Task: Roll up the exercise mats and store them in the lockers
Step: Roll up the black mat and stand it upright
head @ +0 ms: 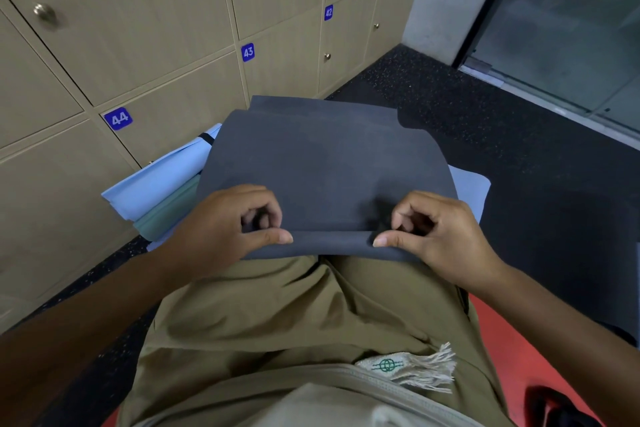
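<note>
A dark grey exercise mat point(322, 156) lies flat in front of my knees, its near edge curled over into a small roll point(332, 243). My left hand point(228, 225) pinches that rolled edge on the left, thumb under and fingers curled on top. My right hand point(436, 236) pinches the same edge on the right. A light blue mat point(162, 180) and a teal one point(166, 218) lie under and left of the grey mat. Beige lockers point(149, 45) numbered 41 to 44 stand behind, all doors closed.
Black speckled rubber floor point(519, 149) stretches to the right. A grey pillar point(446, 0) and a glass door point(568, 28) stand at the back right. Red flooring point(519, 357) shows near my right leg. My khaki trousers fill the lower middle.
</note>
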`<state>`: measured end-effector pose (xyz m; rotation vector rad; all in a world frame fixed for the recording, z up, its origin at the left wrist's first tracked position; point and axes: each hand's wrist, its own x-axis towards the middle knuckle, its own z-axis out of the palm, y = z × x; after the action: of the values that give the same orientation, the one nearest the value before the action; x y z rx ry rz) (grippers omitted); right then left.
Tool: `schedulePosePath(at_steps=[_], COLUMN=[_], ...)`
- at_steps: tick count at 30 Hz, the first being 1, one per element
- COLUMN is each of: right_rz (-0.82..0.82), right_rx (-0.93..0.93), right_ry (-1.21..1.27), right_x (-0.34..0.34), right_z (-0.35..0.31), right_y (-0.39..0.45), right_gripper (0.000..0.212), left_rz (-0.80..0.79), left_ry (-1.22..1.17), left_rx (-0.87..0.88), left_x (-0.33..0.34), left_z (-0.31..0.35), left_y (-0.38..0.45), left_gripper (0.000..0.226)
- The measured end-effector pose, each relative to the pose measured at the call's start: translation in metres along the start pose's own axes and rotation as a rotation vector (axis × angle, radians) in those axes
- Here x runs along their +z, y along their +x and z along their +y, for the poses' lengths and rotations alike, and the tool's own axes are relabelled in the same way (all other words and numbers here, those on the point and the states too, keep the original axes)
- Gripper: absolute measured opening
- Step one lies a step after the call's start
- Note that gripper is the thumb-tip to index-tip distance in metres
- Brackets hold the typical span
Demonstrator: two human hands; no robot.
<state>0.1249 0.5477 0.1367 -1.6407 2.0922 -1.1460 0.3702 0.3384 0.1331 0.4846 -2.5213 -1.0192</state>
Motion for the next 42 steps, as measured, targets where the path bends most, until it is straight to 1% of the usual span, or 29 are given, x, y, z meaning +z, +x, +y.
schedulePosePath(at_steps=[2,4,7,10,13,14,16,18,19,21,23,26,28,31,32,35,36,39,42], right_rz=[0.025,0.027,-0.012,-0.042,-0.031,-0.015,0.058,0.158,0.202,0.262,0.263,0.17,0.14,0.101,0.076,-0.012,-0.042,-0.123,-0.147], right_rx=[-0.042,-0.079,-0.151,-0.154,-0.123,-0.14,-0.242,-0.347,-0.371,-0.389,-0.417,-0.449,-0.42,-0.322,-0.295,-0.229,-0.199,-0.117,-0.035], right_ry=[-0.038,-0.077,-0.165,-0.239,-0.325,-0.37,-0.518,-0.683,-0.74,-0.78,-0.746,-0.639,-0.586,-0.489,-0.455,-0.332,-0.288,-0.183,-0.231], right_x=[0.002,0.002,0.0,-0.002,-0.005,-0.005,-0.003,0.004,0.008,0.013,0.012,0.005,0.002,-0.003,-0.005,-0.009,-0.011,-0.014,-0.017], right_z=[0.001,0.005,0.007,0.006,0.002,0.0,-0.003,-0.005,-0.005,-0.003,0.003,0.014,0.02,0.023,0.025,0.03,0.031,0.032,0.03], right_y=[-0.002,0.0,0.004,0.004,0.006,0.006,0.006,0.002,-0.001,-0.007,-0.009,-0.007,-0.002,0.01,0.014,0.025,0.029,0.04,0.047], right_gripper=[0.033,0.035,0.035,0.034,0.035,0.036,0.038,0.04,0.041,0.041,0.04,0.047,0.054,0.053,0.052,0.046,0.044,0.043,0.048], left_rz=[0.003,0.025,0.045,0.043,0.125,0.151,0.178,0.19,0.198,0.213,0.216,0.17,0.119,0.095,0.095,0.061,0.044,0.004,0.049], left_ry=[0.057,0.189,0.377,0.51,0.647,0.676,0.714,0.683,0.643,0.569,0.506,0.39,0.315,0.227,0.213,0.16,0.148,0.218,0.398], left_rx=[0.039,0.129,0.289,0.362,0.374,0.367,0.34,0.288,0.255,0.2,0.161,0.107,0.075,0.068,0.077,0.091,0.1,0.15,0.236], left_x=[-0.001,-0.001,0.0,0.001,0.006,0.009,0.015,0.018,0.019,0.019,0.018,0.013,0.009,0.004,0.003,0.0,-0.002,-0.005,-0.005], left_z=[-0.001,-0.003,-0.006,-0.005,0.002,0.004,0.007,0.006,0.004,0.001,-0.001,-0.006,-0.011,-0.014,-0.014,-0.012,-0.011,-0.012,-0.009], left_y=[-0.002,-0.003,-0.008,-0.016,-0.02,-0.02,-0.019,-0.019,-0.018,-0.014,-0.008,0.002,0.009,0.018,0.02,0.023,0.024,0.026,0.029], left_gripper=[0.026,0.026,0.034,0.044,0.044,0.042,0.038,0.036,0.036,0.034,0.032,0.031,0.036,0.049,0.048,0.029,0.03,0.041,0.038])
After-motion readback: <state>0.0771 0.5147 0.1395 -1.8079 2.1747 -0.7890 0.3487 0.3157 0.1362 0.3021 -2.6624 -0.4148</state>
